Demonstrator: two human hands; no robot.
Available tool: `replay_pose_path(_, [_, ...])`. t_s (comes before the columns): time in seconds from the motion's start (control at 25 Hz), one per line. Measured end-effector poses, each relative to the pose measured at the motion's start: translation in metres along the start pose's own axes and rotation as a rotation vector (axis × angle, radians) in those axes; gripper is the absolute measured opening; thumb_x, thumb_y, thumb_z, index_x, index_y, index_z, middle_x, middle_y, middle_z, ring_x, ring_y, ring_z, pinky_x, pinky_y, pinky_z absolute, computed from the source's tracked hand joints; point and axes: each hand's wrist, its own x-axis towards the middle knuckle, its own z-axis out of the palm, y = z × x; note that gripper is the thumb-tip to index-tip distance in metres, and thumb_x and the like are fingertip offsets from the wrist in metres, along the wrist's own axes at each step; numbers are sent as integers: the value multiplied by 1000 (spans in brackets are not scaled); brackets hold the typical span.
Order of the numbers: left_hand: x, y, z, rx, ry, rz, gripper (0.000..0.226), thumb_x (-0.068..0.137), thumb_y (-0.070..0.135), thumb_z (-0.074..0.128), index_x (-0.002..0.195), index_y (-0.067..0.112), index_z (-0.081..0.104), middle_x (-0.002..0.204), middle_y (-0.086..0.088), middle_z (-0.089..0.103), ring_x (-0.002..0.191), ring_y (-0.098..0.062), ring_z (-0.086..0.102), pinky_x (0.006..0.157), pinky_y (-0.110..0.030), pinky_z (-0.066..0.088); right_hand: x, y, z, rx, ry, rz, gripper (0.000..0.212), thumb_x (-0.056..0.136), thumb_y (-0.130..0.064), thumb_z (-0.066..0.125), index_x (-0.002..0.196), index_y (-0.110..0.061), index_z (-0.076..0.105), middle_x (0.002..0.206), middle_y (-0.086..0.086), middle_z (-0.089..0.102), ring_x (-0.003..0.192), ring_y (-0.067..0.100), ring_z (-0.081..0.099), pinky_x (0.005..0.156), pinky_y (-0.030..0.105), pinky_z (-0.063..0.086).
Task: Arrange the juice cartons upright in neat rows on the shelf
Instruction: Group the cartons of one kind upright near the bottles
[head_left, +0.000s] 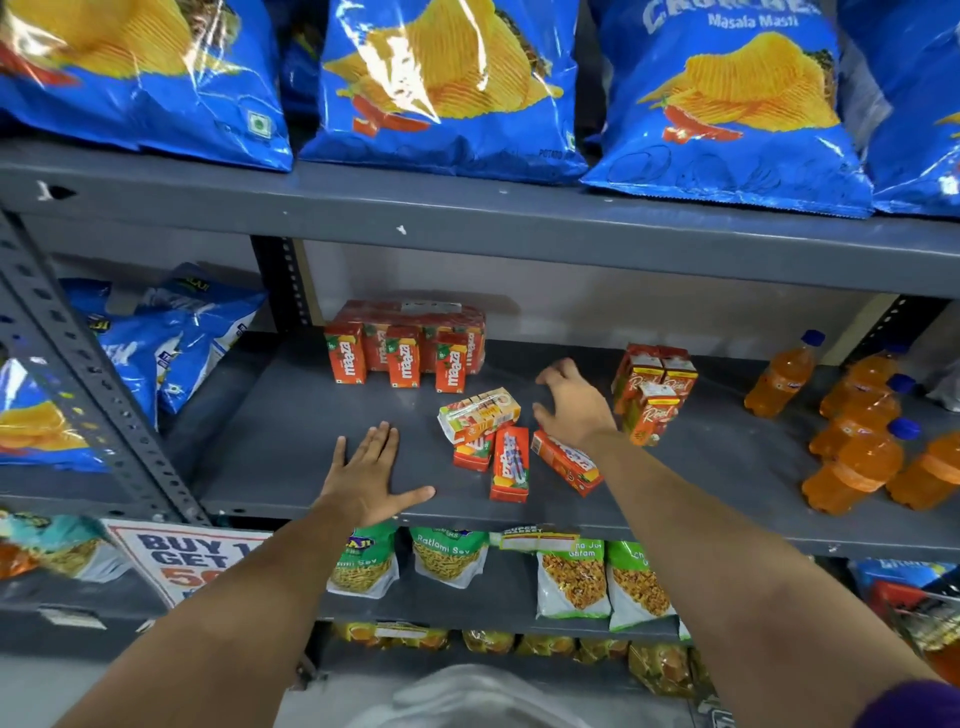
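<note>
Several red-orange juice cartons (402, 353) stand upright in rows at the back of the grey shelf (291, 447). Three more upright cartons (652, 395) are grouped to the right. Several cartons lie flat mid-shelf: a pale one (478, 415), one under it (472, 453), one pointing at me (510, 464) and one (566, 462) partly under my right wrist. My left hand (371, 475) rests flat on the shelf near the front edge, fingers spread, holding nothing. My right hand (574, 402) hovers over the shelf between the fallen cartons and the right group, fingers apart and curled, empty.
Orange drink bottles (857, 447) crowd the shelf's right end. Blue snack packets (166, 343) lean at the left behind a perforated upright post (98, 384). Large blue chip bags (447, 88) sit on the shelf above. Green snack pouches (449, 556) hang on the shelf below.
</note>
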Motion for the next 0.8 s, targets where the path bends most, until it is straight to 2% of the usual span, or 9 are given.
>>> replay_pose_path(0.2, [5, -6, -5, 1, -51, 32, 123, 60, 96, 17, 150, 17, -14, 161, -1, -17, 147, -16, -15, 116, -50, -14, 20, -44, 12, -15, -239, -154, 60, 80, -22, 65, 135, -29, 43, 143, -2, 38, 119, 22, 52, 92, 37, 51])
replay_pose_path(0.32, [9, -7, -9, -1, -82, 56, 122, 64, 93, 25, 150, 16, -14, 161, -1, -17, 146, -16, -16, 117, -50, -13, 30, -58, 18, -110, -338, -234, 65, 77, -30, 68, 136, -35, 42, 140, -4, 44, 121, 20, 51, 92, 37, 48])
replay_pose_path(0.44, [12, -7, -11, 1, -95, 69, 125, 63, 93, 29, 150, 14, -14, 160, -2, -17, 146, -16, -16, 117, -50, -12, 37, -61, 21, -139, -374, -264, 59, 74, -37, 70, 129, -36, 47, 131, -2, 53, 115, 20, 54, 90, 37, 46])
replay_pose_path(0.6, [19, -5, -14, -39, -92, 101, 120, 68, 89, 33, 150, 14, -12, 161, -2, -16, 147, -16, -14, 117, -49, -13, 36, -57, 23, -28, -311, -192, 60, 72, -39, 73, 127, -33, 49, 123, 0, 54, 109, 19, 55, 87, 35, 48])
replay_pose_path(0.72, [26, 5, -14, -102, -35, 159, 102, 80, 80, 27, 151, 16, -8, 161, 1, -12, 147, -13, -11, 118, -48, -10, 30, -48, 18, 144, -161, -88, 61, 69, -37, 77, 122, -28, 51, 117, 3, 57, 103, 20, 59, 84, 35, 52])
replay_pose_path(0.8, [29, 11, -10, -102, -22, 169, 98, 82, 78, 23, 151, 16, -7, 161, 1, -11, 147, -12, -11, 119, -48, -10, 23, -37, 13, 276, -36, 20, 61, 66, -35, 79, 118, -22, 50, 111, 2, 62, 98, 18, 62, 81, 35, 55])
